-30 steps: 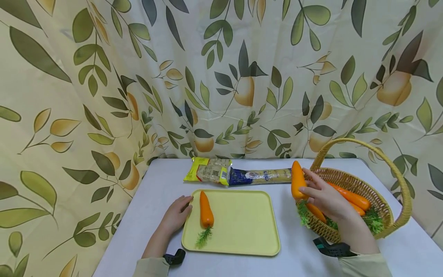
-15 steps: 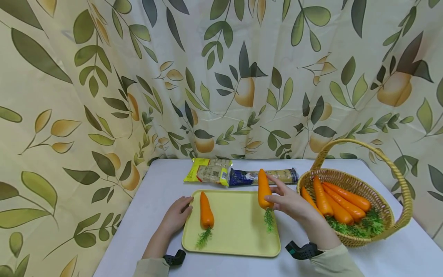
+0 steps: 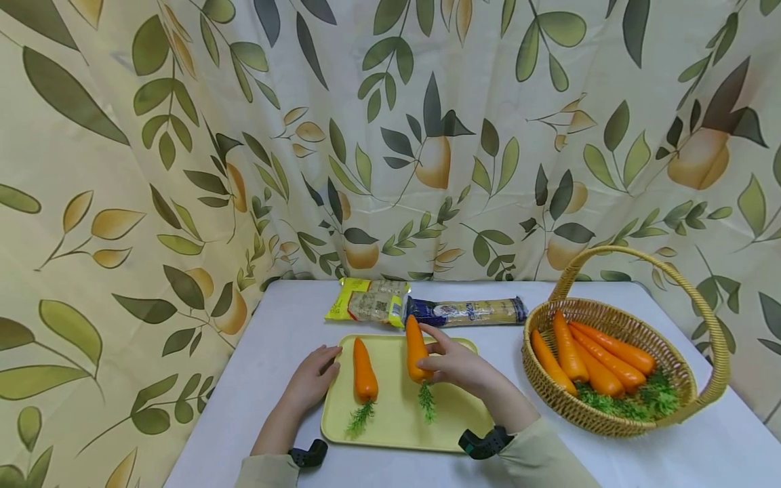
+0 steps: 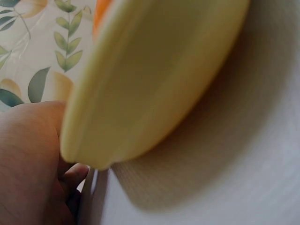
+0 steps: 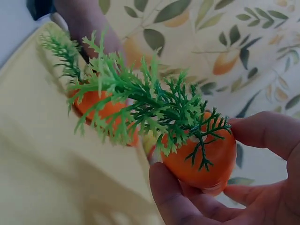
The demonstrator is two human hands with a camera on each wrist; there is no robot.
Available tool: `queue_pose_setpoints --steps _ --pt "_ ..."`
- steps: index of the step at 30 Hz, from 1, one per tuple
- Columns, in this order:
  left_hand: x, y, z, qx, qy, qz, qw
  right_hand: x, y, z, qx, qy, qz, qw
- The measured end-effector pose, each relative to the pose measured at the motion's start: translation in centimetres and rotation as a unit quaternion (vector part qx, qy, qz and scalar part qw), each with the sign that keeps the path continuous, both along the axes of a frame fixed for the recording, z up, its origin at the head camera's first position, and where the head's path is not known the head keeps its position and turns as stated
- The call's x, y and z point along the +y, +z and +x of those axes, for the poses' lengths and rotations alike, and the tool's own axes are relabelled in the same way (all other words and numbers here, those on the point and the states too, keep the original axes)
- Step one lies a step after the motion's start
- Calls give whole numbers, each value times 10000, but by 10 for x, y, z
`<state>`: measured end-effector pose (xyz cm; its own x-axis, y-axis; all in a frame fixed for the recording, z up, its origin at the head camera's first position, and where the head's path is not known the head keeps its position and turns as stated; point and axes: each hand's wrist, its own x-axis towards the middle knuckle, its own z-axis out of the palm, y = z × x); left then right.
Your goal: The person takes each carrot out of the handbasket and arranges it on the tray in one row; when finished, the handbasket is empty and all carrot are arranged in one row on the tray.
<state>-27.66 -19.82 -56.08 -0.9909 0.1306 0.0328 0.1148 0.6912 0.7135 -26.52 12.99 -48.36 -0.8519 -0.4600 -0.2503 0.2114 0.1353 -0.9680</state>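
Observation:
In the head view, my right hand (image 3: 449,362) pinches a plump orange carrot (image 3: 416,349) with a leafy green top, over the middle of a pale yellow tray (image 3: 390,434). The right wrist view shows thumb and fingers round the held carrot (image 5: 201,159), its green leaves (image 5: 136,98) toward the camera. A second carrot (image 3: 365,373) lies on the tray's left part, tip pointing away. My left hand (image 3: 313,375) rests at the tray's left rim, fingers relaxed and touching it. In the left wrist view the tray's edge (image 4: 140,93) partly hides that hand (image 4: 30,159).
A wicker basket (image 3: 586,417) with a tall handle holds several carrots (image 3: 604,359) at the right. Behind the tray lie a yellow packet (image 3: 369,301) and a long blue-ended pack (image 3: 466,312). A leaf-patterned curtain (image 3: 390,135) hangs behind the white table (image 3: 274,318).
My right hand has carried the carrot leftward from the basket to over the middle of the tray. My left hand and the carrot on the tray stay where they were.

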Motion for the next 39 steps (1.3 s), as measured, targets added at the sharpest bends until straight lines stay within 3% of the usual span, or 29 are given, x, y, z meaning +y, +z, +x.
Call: queue_pose_setpoints --steps 9,18,34,39 --pt "1 0 -1 34 -53 3 10000 -28 -18 -3 -2 320 157 9994" --pt "1 2 -1 -55 -27 -27 10000 -41 -28 -7 -15 349 121 9993" --pt "0 -2 -2 -118 11 -66 9999 -63 -26 -6 140 379 639 9971" --pt "0 -2 -1 -79 8 -62 9999 -68 -24 -6 350 361 1041 9933"
